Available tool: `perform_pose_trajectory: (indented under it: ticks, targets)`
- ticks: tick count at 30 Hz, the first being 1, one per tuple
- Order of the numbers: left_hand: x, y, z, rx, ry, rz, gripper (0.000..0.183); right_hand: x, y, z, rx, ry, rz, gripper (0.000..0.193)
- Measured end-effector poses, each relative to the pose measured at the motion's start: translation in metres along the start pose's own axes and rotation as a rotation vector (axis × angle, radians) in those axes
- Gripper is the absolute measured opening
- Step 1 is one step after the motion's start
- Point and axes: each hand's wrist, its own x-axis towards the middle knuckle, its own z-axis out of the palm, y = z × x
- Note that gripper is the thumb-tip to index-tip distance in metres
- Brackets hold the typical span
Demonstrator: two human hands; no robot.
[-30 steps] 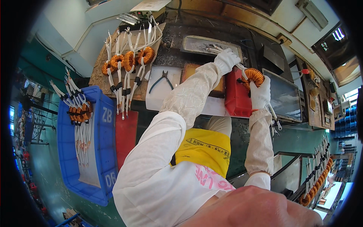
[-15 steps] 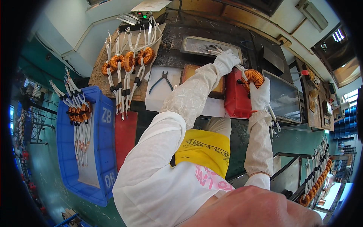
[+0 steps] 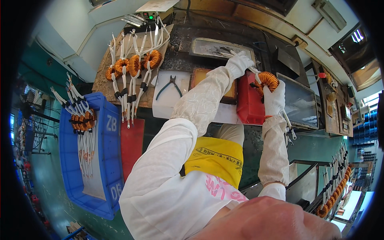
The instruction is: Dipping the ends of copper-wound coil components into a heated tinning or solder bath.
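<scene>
White knitted gloves cover both my hands. My right hand [image 3: 275, 100] grips a copper-wound toroidal coil [image 3: 267, 82] from its near side, and some of its white leads hang down below that hand. My left hand [image 3: 240, 65] is closed round the white leads on the coil's other side. Their tips reach over a shallow metal-framed rectangular tray [image 3: 200, 51] with a grey, dark-flecked surface. Whether the tips touch that surface is hard to see. Just under the coil stands a red plastic bin [image 3: 249, 105].
Several similar coils [image 3: 135, 65] lie on a board at left, beside pliers [image 3: 171, 86]. A blue crate [image 3: 110, 150] at lower left holds more coils. To the right are a grey rectangular pan [image 3: 301, 105] and a rack of coils [image 3: 335, 194]. An amber block [image 3: 230, 96] sits behind my left forearm.
The view has shifted very slightly. Both hands keep the same hold on the coil and its leads, with no clear movement.
</scene>
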Motion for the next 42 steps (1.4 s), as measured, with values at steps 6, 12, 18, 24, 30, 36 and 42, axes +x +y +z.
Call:
perform_pose_trajectory:
  ticks: [6, 12, 18, 24, 30, 36, 42]
  targets:
    - [0.0025, 0.0011, -0.0035, -0.031, -0.052, -0.024, 0.024, 0.0005, 0.0009, 0.0006, -0.003, -0.004, 0.007, 0.054]
    - [-0.0017, 0.0002, 0.0000, -0.021, -0.018, -0.027, 0.024, -0.0007, -0.0013, -0.0001, -0.010, -0.011, 0.006, 0.055]
    - [-0.0021, 0.0006, -0.0008, -0.047, -0.016, -0.019, 0.025, -0.0014, 0.0015, 0.0010, 0.001, 0.004, -0.008, 0.054]
    - [-0.0027, 0.0007, -0.0036, -0.066, -0.017, -0.013, 0.026, -0.0014, 0.0001, 0.0010, -0.009, 0.004, 0.000, 0.055]
    - [-0.0034, 0.0017, -0.0019, -0.023, 0.013, -0.022, 0.021, -0.0014, 0.0017, 0.0022, -0.007, 0.010, -0.006, 0.055]
    - [-0.0052, -0.0008, 0.0030, -0.052, 0.027, -0.014, 0.020, -0.0022, 0.0009, 0.0025, -0.005, 0.012, -0.005, 0.054]
    - [-0.0045, -0.0004, 0.0031, -0.095, -0.002, -0.034, 0.020, -0.0026, 0.0005, 0.0016, 0.003, 0.011, -0.008, 0.054]
